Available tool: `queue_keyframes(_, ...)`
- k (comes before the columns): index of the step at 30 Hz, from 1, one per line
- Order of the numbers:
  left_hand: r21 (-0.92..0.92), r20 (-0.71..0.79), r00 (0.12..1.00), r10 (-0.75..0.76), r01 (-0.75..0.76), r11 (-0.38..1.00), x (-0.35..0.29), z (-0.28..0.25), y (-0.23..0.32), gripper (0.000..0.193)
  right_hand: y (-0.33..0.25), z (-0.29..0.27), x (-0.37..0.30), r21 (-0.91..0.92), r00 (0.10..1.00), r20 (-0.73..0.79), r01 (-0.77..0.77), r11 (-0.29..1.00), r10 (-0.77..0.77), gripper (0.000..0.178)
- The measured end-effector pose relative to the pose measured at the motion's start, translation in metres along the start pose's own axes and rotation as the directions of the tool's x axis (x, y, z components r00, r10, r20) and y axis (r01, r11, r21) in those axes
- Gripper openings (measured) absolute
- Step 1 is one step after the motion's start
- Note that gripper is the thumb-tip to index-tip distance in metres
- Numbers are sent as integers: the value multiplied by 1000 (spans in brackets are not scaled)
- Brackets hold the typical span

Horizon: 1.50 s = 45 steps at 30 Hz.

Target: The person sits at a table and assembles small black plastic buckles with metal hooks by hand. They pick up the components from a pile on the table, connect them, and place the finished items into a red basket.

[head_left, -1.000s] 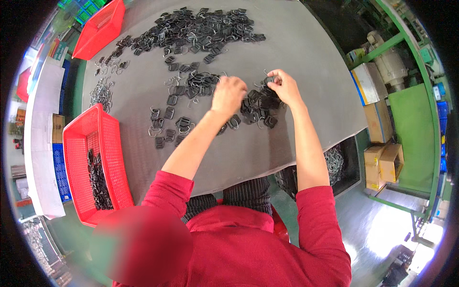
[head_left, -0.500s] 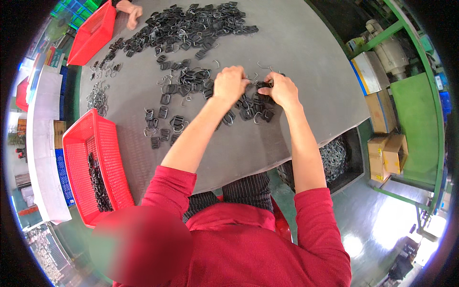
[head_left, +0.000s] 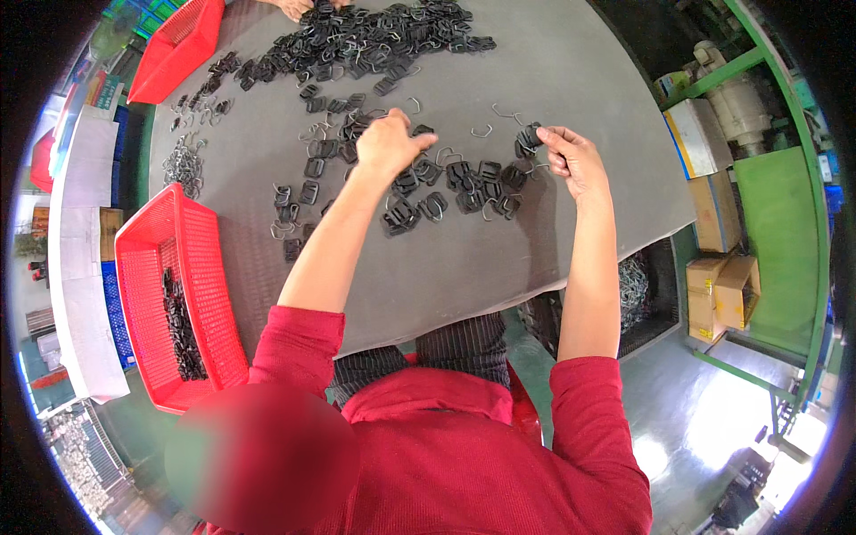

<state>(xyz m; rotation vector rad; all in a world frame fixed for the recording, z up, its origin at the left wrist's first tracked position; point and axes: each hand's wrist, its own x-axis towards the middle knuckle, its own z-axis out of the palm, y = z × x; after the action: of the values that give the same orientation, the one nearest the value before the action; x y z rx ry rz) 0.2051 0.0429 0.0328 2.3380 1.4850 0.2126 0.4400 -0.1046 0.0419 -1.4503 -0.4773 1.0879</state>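
Observation:
My right hand (head_left: 576, 162) pinches a black buckle (head_left: 529, 137) with a wire hook, lifted at the right of the small pile. My left hand (head_left: 389, 144) hovers over loose black buckles with its thumb stretched out to the right, apart from the fingers; the fingertips are partly hidden. Between and below the hands lie several black buckles (head_left: 462, 175), many with bent metal wire hooks. A bare wire hook (head_left: 482, 132) lies on the grey table (head_left: 606, 116) near the right hand.
A large heap of black buckles (head_left: 383, 40) spreads over the far side, where another person's hands (head_left: 294, 7) work. Wire hooks (head_left: 185, 168) are piled at left. A red basket (head_left: 227, 312) with black pieces stands near left, another red basket (head_left: 178, 49) far left. A dark crate (head_left: 662, 294) holds metal hooks.
My right hand has moved right and up with a black buckle. My left hand has moved left, away from the right hand. The other person's hands have shifted right to the heap.

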Motion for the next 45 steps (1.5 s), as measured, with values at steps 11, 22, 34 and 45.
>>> queue_keyframes(11,-910,409,865,291,364,198,-6,-28,-7,26,11,-41,12,-398,986,-168,-58,916,-11,28)
queue_keyframes(22,-535,164,920,357,-221,815,-13,31,66,32,17,-9,60,-603,994,-44,56,795,-104,34)
queue_keyframes(34,-340,165,918,361,-291,894,12,44,100,33,15,-34,-10,-906,982,-89,-11,423,-165,40)
queue_keyframes(45,-951,309,937,164,302,63,-6,-45,-25,27,-7,-4,-18,-368,994,100,3,930,37,18)
